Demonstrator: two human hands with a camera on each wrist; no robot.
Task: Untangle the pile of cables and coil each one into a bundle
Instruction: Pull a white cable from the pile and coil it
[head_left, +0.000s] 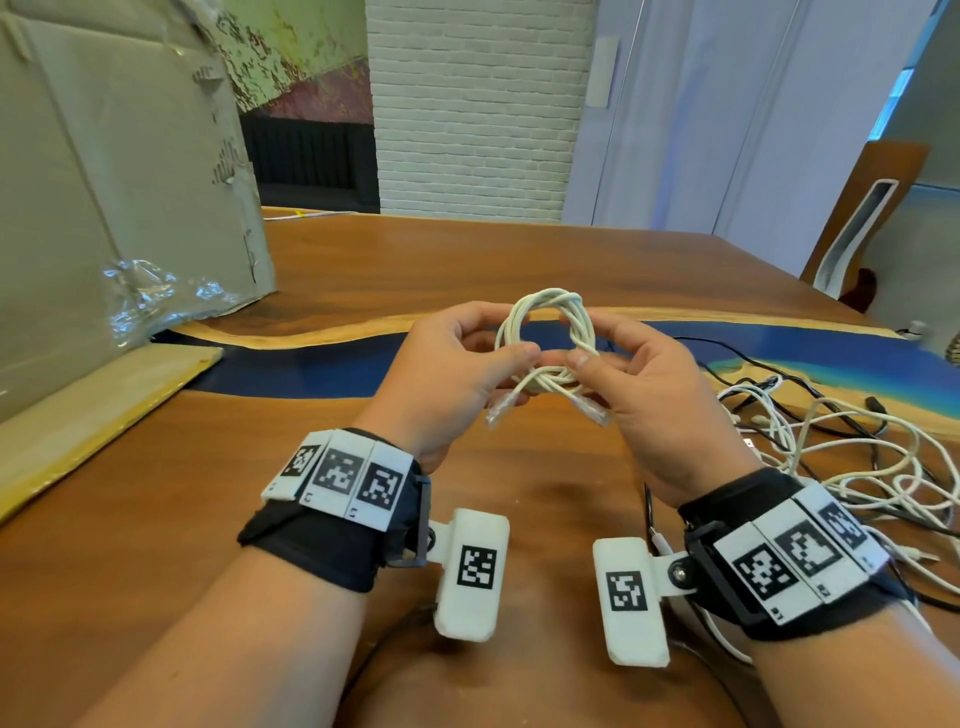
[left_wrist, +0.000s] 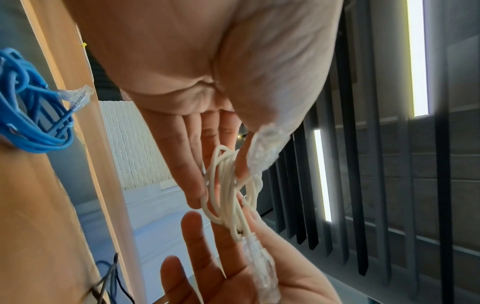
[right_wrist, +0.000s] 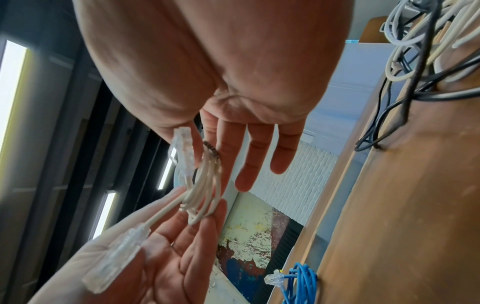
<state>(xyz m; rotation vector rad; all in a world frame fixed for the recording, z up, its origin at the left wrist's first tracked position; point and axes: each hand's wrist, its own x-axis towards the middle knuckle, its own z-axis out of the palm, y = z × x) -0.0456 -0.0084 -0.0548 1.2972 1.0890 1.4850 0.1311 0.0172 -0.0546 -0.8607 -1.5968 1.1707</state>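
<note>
A white network cable (head_left: 545, 332) wound into a small coil is held in the air above the wooden table (head_left: 467, 260). My left hand (head_left: 514, 353) pinches the coil's left side between thumb and fingers. On the right side my right hand (head_left: 592, 354) pinches it the same way. Its two clear plugs (head_left: 498, 413) (head_left: 593, 413) hang below the hands. The left wrist view shows the coil (left_wrist: 228, 185) between both hands, and the right wrist view shows its strands (right_wrist: 205, 185) against my fingers. A tangled pile of white and black cables (head_left: 841, 457) lies on the table to the right.
A coiled blue cable (left_wrist: 28, 115) (right_wrist: 298, 283) lies on the table, seen only in the wrist views. A large cardboard box (head_left: 130, 182) with plastic wrap stands at the left, with a flat cardboard sheet (head_left: 78, 415) in front of it. A chair (head_left: 862, 223) stands at the far right.
</note>
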